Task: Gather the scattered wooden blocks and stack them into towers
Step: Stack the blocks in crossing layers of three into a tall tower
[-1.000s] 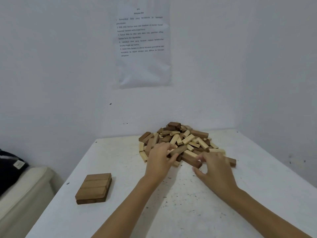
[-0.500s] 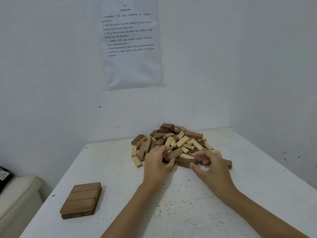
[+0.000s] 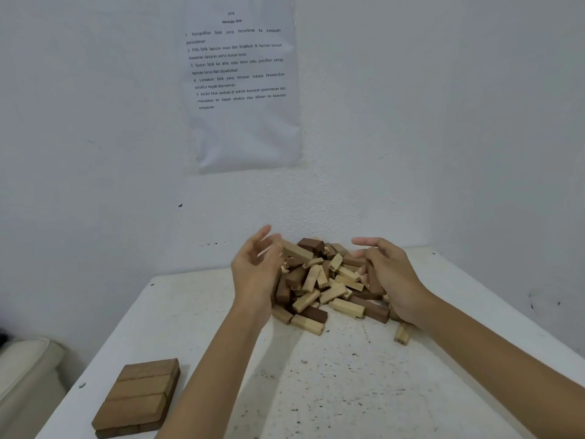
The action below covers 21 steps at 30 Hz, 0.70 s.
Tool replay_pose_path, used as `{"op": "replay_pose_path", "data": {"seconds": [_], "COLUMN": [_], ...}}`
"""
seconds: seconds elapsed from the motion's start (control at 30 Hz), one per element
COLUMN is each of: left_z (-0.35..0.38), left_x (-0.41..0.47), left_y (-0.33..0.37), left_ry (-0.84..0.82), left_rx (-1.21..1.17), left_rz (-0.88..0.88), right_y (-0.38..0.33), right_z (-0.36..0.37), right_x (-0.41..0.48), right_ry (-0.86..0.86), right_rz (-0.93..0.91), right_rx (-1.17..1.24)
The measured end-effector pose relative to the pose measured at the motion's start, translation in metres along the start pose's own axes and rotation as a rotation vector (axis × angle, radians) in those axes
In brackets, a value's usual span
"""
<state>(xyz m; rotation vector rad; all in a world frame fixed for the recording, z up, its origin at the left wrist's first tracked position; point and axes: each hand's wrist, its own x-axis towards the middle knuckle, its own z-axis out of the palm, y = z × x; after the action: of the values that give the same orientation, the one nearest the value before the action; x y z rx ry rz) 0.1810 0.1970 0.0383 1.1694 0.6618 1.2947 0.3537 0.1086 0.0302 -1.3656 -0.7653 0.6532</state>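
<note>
A heap of light and dark wooden blocks [image 3: 326, 280] lies at the back of the white table [image 3: 348, 391], near the wall corner. My left hand [image 3: 254, 270] is at the heap's left side, palm turned inward, fingers spread and blurred; a light block [image 3: 296, 253] sits by its fingertips. My right hand [image 3: 391, 275] cups the heap's right side with fingers stretched over the top. Neither hand clearly grips a block. A flat layer of three dark blocks [image 3: 139, 397] lies at the table's near left. One light block [image 3: 401, 333] lies apart under my right wrist.
A printed sheet of paper [image 3: 240, 83] hangs on the white wall behind the table. The walls meet in a corner at the back right. A pale cushioned seat [image 3: 22, 372] stands left of the table, below its edge. The tabletop is speckled with dark marks.
Both hands moved from the heap's front to its two sides and rose. The left hand let go of the dark block it held. The heap is more bunched; one light block lies apart.
</note>
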Motion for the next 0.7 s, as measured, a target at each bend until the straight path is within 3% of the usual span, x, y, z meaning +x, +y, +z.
{"op": "replay_pose_path", "data": {"seconds": [0.17,0.27,0.43,0.7], "left_z": [0.0,-0.003,-0.007,-0.003], "left_x": [0.016,0.021,0.025,0.021], "left_y": [-0.003,-0.008,-0.011,-0.02], "left_ry": [0.027,0.059,0.056,-0.053], "left_rx": [-0.231,-0.309,-0.427,-0.297], "left_rz": [-0.17,-0.269,-0.37,-0.393], "right_y": [0.014,0.02,0.03,0.029], "right_z": [0.016,0.028,0.044,0.049], "right_x": [0.04,0.055,0.08,0.084], "right_ry": [-0.095,-0.095,-0.076,0.044], "right_rz": [-0.131,-0.285,-0.384,-0.421], "right_rx": [-0.299,-0.432,-0.571,-0.562]}}
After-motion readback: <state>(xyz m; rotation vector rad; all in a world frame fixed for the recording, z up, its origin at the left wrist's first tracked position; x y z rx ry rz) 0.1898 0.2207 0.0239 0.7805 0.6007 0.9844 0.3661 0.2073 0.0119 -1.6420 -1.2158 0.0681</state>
